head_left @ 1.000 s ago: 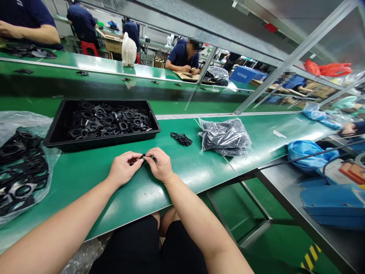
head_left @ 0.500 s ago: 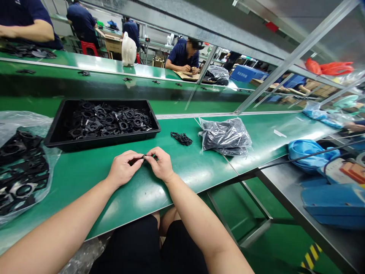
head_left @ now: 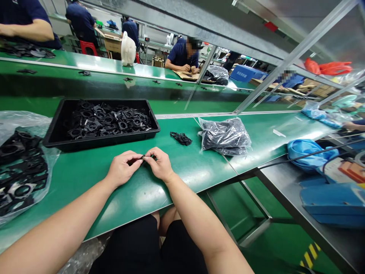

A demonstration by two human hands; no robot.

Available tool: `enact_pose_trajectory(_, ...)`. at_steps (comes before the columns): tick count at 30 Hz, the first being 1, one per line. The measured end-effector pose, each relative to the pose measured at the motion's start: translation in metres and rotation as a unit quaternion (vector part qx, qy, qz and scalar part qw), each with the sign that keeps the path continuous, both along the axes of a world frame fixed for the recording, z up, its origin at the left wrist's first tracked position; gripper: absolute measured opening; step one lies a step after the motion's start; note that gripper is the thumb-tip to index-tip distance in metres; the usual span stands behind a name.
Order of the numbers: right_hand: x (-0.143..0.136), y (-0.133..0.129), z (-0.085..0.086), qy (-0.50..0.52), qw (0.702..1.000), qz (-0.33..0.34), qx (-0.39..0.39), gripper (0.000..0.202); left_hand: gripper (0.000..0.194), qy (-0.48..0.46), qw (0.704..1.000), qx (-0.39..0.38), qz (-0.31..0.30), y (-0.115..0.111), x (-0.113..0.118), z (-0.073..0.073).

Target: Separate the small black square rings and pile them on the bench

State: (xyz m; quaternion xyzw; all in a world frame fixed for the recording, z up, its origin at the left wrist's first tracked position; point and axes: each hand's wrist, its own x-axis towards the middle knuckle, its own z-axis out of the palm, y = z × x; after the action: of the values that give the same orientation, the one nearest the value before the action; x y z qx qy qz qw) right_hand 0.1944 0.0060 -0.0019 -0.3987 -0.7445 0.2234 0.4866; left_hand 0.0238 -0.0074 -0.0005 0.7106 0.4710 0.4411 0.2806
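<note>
A small black part [head_left: 142, 157] is pinched between the fingertips of both hands, mostly hidden by them. My left hand [head_left: 123, 167] grips it from the left with thumb and forefinger. From the other side, the thumb and forefinger of my right hand [head_left: 159, 164] close on it. Just beyond the hands stands a black tray [head_left: 99, 143] heaped with black plastic pieces [head_left: 114, 120] that have round openings. Right of the tray lies a small pile of thin black rings [head_left: 181, 138] on the green tabletop [head_left: 137, 201].
A clear bag of black parts [head_left: 225, 135] lies to the right, and an open bag of black pieces [head_left: 23, 171] at the left. Beyond runs a green conveyor [head_left: 108, 89] carrying spaced black parts. A metal post [head_left: 285, 57] slants up at right. Co-workers sit across.
Both hands stay almost in place, still pinching the small black part. The view has shifted very slightly. At the far right, a co-worker's head has come into sight behind the post.
</note>
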Motion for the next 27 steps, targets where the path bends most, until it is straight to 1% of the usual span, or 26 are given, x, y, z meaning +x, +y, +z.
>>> enact_pose_trajectory(3, -0.001, 0.001, -0.002, 0.026, 0.999, -0.011, -0.045, 0.012, 0.020, -0.005, 1.000, -0.015, -0.006, 0.001, 0.000, 0.000)
enact_pose_trajectory(5, -0.001, 0.002, -0.004, 0.045, 0.997, -0.010, -0.067, 0.013, 0.022, -0.042, 0.998, -0.045, -0.001, 0.002, 0.001, -0.005)
enact_pose_trajectory(8, -0.002, 0.003, -0.006, 0.078, 0.994, 0.007, -0.073, 0.014, 0.028, -0.122, 0.987, -0.101, 0.011, 0.004, 0.004, -0.011)
enact_pose_trajectory(9, -0.002, 0.002, -0.006, 0.088, 0.993, 0.011, -0.072, 0.016, 0.029, -0.136, 0.984, -0.110, 0.015, 0.005, 0.004, -0.012)
enact_pose_trajectory(11, -0.003, 0.002, -0.005, 0.097, 0.993, 0.014, -0.069, 0.022, 0.029, -0.136, 0.985, -0.106, 0.019, 0.005, 0.004, -0.012)
enact_pose_trajectory(15, -0.002, 0.000, -0.002, 0.068, 0.997, 0.008, -0.042, 0.010, 0.023, -0.057, 0.997, -0.050, 0.005, 0.002, 0.002, -0.004)
enact_pose_trajectory(17, -0.002, -0.001, -0.001, 0.050, 0.998, 0.008, -0.024, 0.012, 0.021, -0.033, 0.999, -0.038, -0.005, 0.001, 0.002, -0.001)
enact_pose_trajectory(19, -0.003, -0.001, -0.002, 0.046, 0.999, 0.003, -0.010, 0.010, 0.022, -0.062, 0.996, -0.057, 0.001, 0.001, 0.003, -0.003)
enact_pose_trajectory(23, -0.003, 0.000, -0.003, 0.031, 0.998, -0.016, 0.044, 0.008, 0.031, -0.166, 0.978, -0.125, 0.019, 0.003, 0.006, -0.010)
enact_pose_trajectory(25, -0.003, 0.000, -0.003, 0.016, 0.997, -0.024, 0.073, 0.006, 0.033, -0.182, 0.974, -0.135, 0.015, 0.004, 0.006, -0.011)
enact_pose_trajectory(27, -0.002, 0.000, -0.003, 0.005, 0.995, -0.028, 0.092, 0.008, 0.033, -0.187, 0.973, -0.134, 0.013, 0.004, 0.006, -0.012)
